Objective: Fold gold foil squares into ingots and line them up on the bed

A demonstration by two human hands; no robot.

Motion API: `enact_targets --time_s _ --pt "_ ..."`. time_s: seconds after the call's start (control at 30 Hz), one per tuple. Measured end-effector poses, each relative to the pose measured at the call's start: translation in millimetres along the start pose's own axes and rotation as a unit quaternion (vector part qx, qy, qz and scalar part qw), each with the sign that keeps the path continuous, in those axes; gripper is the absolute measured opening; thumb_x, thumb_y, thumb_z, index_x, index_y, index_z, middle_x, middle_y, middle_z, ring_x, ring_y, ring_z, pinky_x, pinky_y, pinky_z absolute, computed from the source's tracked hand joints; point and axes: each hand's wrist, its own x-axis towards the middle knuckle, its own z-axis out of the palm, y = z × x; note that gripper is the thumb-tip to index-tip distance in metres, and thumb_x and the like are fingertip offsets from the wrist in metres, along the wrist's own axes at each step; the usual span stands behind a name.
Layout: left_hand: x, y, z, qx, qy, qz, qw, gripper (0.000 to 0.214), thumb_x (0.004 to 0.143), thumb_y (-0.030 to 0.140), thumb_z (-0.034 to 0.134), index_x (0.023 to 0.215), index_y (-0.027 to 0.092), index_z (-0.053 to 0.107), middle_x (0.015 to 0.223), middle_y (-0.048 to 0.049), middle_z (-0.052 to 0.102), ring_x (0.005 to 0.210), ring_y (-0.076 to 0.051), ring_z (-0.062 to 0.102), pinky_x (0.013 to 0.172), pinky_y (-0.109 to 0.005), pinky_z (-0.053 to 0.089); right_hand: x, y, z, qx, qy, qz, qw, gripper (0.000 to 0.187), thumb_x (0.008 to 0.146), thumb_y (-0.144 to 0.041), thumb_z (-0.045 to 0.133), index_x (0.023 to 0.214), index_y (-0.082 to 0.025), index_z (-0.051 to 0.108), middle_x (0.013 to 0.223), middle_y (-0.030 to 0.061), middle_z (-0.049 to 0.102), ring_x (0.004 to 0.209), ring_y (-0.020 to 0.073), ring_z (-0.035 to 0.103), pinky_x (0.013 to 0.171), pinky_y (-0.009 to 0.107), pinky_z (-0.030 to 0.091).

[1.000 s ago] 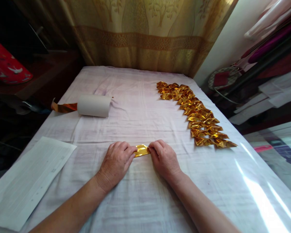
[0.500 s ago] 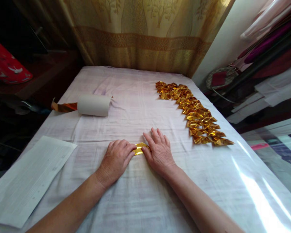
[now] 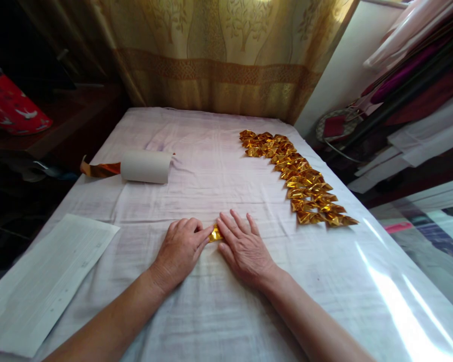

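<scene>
A small gold foil piece [image 3: 214, 235] lies on the white cloth [image 3: 219, 171] covering the table, near the front middle. My left hand [image 3: 181, 249] has its fingers curled and its fingertips pressing on the left end of the foil. Flat over the right part of the foil lies my right hand [image 3: 243, 246], fingers stretched out, so only a sliver of gold shows between the two hands. A long double row of several folded gold foil pieces [image 3: 300, 181] runs along the right side of the cloth.
A white roll with a gold foil tail [image 3: 143, 166] lies at the left. A sheet of lined white paper [image 3: 41, 279] rests at the front left corner. Clear plastic film [image 3: 400, 296] covers the right front. A curtain [image 3: 219, 55] hangs behind; clutter crowds the right.
My right hand went from pinching the foil's right end to lying flat and sliding left over it. The foil now shows much less. The left hand stayed put.
</scene>
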Motion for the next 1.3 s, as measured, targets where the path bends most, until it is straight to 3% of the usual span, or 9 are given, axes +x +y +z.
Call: enact_targets --time_s 0.23,0.47,0.67,0.97,1.1,1.17,1.3 --pt "-0.5 1.3 0.0 0.000 0.000 -0.020 1.000 0.020 0.097 0.028 0.055 0.108 0.028 0.071 0.092 -0.0026 0.062 0.086 -0.019 0.053 0.078 -0.035 0.039 -12.4 0.0 -6.5 -0.029 -0.072 0.015 0.997 0.053 0.099 -0.038 0.048 0.150 -0.024 0.041 0.157 0.0068 0.036 0.148 0.0302 0.025 0.119 0.057 0.019" --pt "0.0 -0.4 -0.1 0.005 -0.002 -0.016 1.000 0.022 0.096 0.029 0.057 0.113 0.032 0.070 0.093 -0.0021 0.062 0.086 -0.019 0.053 0.078 -0.034 0.039 -35.5 10.0 -10.4 -0.079 -0.084 0.059 0.992 0.055 0.097 -0.037 0.053 0.150 -0.034 0.039 0.161 0.0068 0.028 0.149 0.0332 0.023 0.116 0.058 0.022" --pt "-4.1 -10.1 -3.9 0.003 0.005 0.046 0.999 0.027 0.096 0.026 0.054 0.118 0.033 0.068 0.092 -0.0024 0.061 0.087 -0.018 0.053 0.078 -0.033 0.040 -37.4 11.4 -13.5 -0.061 -0.084 0.074 0.992 0.051 0.098 -0.040 0.052 0.148 -0.036 0.043 0.160 0.0088 0.030 0.149 0.0334 0.023 0.116 0.059 0.022" --pt "-22.8 -20.3 -24.3 0.089 -0.010 0.123 0.988 0.031 0.096 0.028 0.051 0.124 0.031 0.065 0.107 -0.0052 0.066 0.098 -0.021 0.059 0.085 -0.036 0.046 -34.6 6.3 -16.3 -0.036 -0.071 0.085 0.993 0.048 0.100 -0.046 0.047 0.146 -0.036 0.045 0.158 0.0106 0.034 0.148 0.0337 0.024 0.116 0.060 0.022" --pt "-17.8 -5.0 -28.9 0.125 0.003 0.106 0.986 0.031 0.098 0.038 0.046 0.114 0.024 0.069 0.115 -0.0074 0.070 0.105 -0.025 0.061 0.093 -0.041 0.044 -33.6 5.4 -17.7 -0.034 -0.078 0.086 0.993 0.048 0.100 -0.048 0.045 0.146 -0.035 0.045 0.159 0.0109 0.032 0.148 0.0329 0.024 0.116 0.059 0.021" --pt "-12.2 9.8 -19.9 0.120 0.006 0.105 0.987 0.039 0.100 0.040 0.042 0.126 0.021 0.063 0.128 -0.0088 0.066 0.120 -0.026 0.056 0.104 -0.044 0.039 -33.8 6.1 -17.2 -0.034 -0.078 0.087 0.993 0.048 0.100 -0.048 0.045 0.147 -0.035 0.045 0.159 0.0106 0.031 0.149 0.0324 0.023 0.117 0.057 0.021" --pt "-5.0 35.1 8.7 0.091 -0.062 0.083 0.990 0.054 0.103 0.049 0.028 0.144 0.021 0.048 0.147 -0.0076 0.053 0.139 -0.023 0.044 0.119 -0.047 0.019 -34.1 6.5 -16.9 -0.036 -0.081 0.087 0.992 0.050 0.100 -0.049 0.043 0.148 -0.034 0.044 0.160 0.0103 0.030 0.149 0.0317 0.022 0.117 0.056 0.020"
